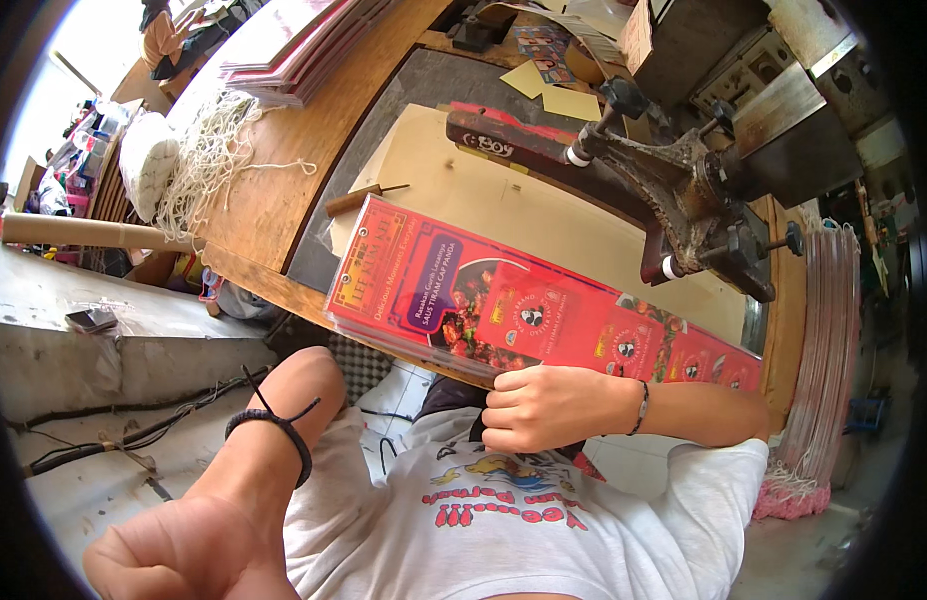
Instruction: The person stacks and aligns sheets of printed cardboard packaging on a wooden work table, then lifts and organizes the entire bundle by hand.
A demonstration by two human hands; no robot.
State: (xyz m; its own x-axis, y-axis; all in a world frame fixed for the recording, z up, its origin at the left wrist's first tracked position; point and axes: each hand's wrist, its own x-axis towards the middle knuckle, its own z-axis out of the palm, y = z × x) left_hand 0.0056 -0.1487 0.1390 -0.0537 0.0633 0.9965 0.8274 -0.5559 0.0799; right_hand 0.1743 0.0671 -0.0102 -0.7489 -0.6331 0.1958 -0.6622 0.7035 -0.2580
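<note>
The work surface is a wooden desk [268, 200] with a dark mat [423, 90] laid across its middle and a large sheet of tan card [543, 215] on top of that. A heavy, worn metal press [683, 190] stands on the far right of the desk, its arm reaching out over the tan card. A small wooden-handled awl [358, 198] lies at the card's left edge. On the desk's left end sit a tangle of white string [208, 150] and a pile of pink-edged printed sheets [298, 45]. Small yellow paper pieces [553, 92] lie beyond the mat. Below and left of the desk is a pale concrete ledge [103, 340] with cables [133, 420] running under it. A cardboard tube [78, 232] sticks out by the desk's left corner. More sheets [828, 330] stand on edge at the right.

No containers can be made out clearly.

A stack of red printed cartons [523, 310], flattened, lies on the near edge of the desk, overhanging toward the person. The right hand [548, 405] rests at the stack's near edge, fingers [503, 395] curled and touching its lower side; a firm grip cannot be confirmed. The left hand [183, 550], with a black cord [278, 430] on the wrist, is raised well clear of the desk, closed loosely, holding nothing visible.
</note>
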